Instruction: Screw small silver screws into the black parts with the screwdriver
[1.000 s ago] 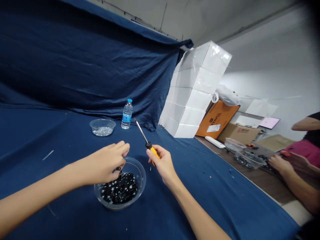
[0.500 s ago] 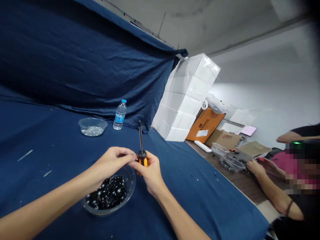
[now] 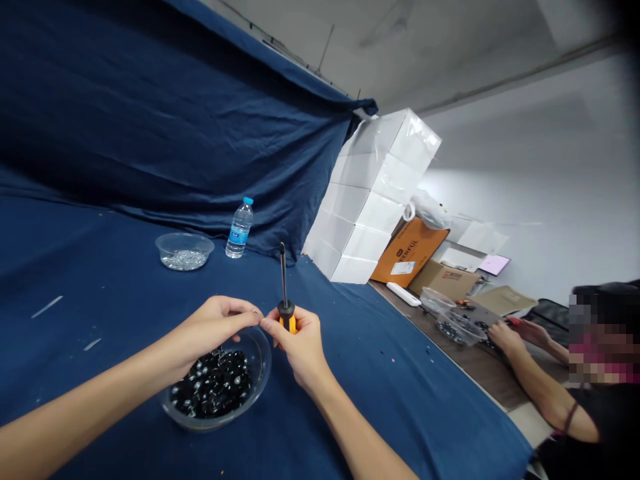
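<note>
My right hand (image 3: 295,347) grips the orange handle of a screwdriver (image 3: 285,293), whose dark shaft points straight up. My left hand (image 3: 213,327) is pinched shut right beside it, fingertips touching the right thumb; what they pinch is too small to make out. Just below both hands sits a clear plastic bowl (image 3: 255,383) holding several small black parts. All of this rests on a table covered in blue cloth (image 3: 100,320).
A second clear bowl (image 3: 184,250) with silvery bits and a water bottle (image 3: 239,229) stand at the back. Stacked white boxes (image 3: 373,200) and cardboard boxes (image 3: 415,253) lie to the right. A co-worker's hands (image 3: 505,333) work over bowls at the far right.
My left hand lifted out of the black-parts bowl and came up to meet my right hand. The screwdriver swung from leaning left to upright. The view shifted slightly.
</note>
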`<state>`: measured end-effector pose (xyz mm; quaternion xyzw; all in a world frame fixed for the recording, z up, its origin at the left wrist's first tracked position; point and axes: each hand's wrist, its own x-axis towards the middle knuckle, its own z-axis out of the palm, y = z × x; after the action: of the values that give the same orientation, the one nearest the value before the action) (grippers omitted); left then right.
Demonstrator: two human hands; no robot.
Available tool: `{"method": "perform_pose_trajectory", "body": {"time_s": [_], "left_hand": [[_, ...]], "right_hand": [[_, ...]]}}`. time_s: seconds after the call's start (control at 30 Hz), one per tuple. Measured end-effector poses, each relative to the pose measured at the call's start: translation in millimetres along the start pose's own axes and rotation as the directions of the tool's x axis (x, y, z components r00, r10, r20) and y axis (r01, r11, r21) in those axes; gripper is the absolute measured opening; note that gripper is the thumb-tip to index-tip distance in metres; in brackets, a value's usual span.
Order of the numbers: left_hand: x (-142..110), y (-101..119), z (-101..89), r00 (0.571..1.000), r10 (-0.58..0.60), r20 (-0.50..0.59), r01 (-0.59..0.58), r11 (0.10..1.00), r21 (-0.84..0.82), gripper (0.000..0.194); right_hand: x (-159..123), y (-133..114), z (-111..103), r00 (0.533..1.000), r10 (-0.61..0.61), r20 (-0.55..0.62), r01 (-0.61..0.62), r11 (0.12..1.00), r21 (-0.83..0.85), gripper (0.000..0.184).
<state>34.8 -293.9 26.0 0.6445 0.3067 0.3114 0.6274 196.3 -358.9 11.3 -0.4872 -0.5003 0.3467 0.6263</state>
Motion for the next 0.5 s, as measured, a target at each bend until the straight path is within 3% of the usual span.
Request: {"method": "perform_pose_trajectory", "body": {"time_s": [0.2, 0.5], "left_hand": [[0, -1, 0.3, 0.997, -0.050, 0.051, 0.055, 0.994, -0.091, 0.033], [0, -7, -4.7, 0.998, 0.035, 0.057, -0.027, 0.991, -0.133, 0.038]], "right_hand": [[0, 0, -1, 0.999, 0.028, 0.037, -0.029, 0.999, 0.029, 0.026], [2, 0, -6, 0.984, 0.088, 0.152, -0.116, 0.975, 0.187, 0.039]]}}
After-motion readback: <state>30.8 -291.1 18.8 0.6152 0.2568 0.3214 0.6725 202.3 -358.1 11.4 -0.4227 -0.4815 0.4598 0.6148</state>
